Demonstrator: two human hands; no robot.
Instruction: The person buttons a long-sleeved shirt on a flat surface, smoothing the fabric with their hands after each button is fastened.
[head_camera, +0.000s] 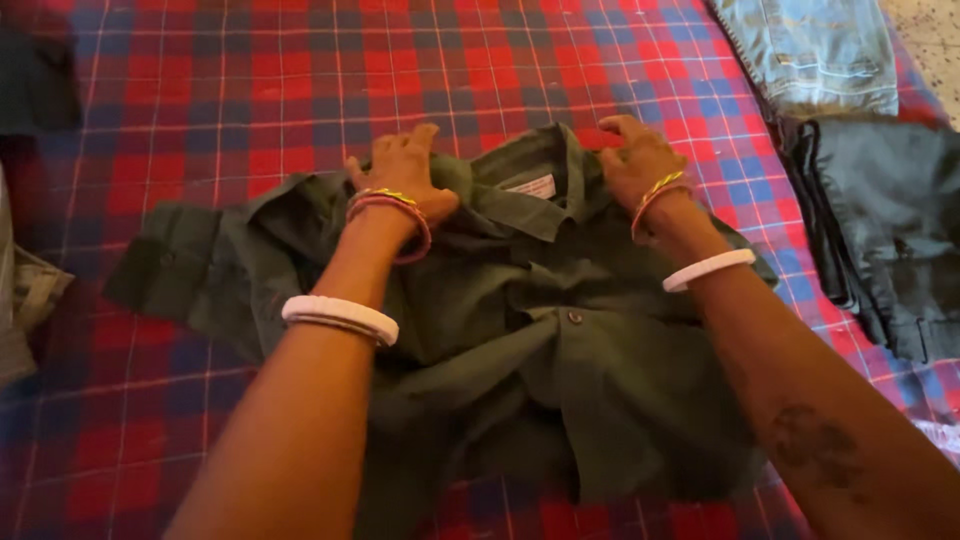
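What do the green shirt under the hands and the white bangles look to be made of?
Green shirt: seemingly woven cotton or a cotton blend, matte; it creases softly and has a stiff collar and plain buttons. White bangles: probably plastic or shell, smooth with slight sheen, rigid rings on both forearms. Both the left hand and the right hand press flat at the collar.

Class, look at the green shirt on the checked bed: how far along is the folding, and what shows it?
Done: light jeans and dark trousers lie folded at the right. In hand: the green shirt lies spread on the checked sheet, left hand and right hand pressing its shoulders near the collar. Left: the sleeve lies unfolded and the body is rumpled.
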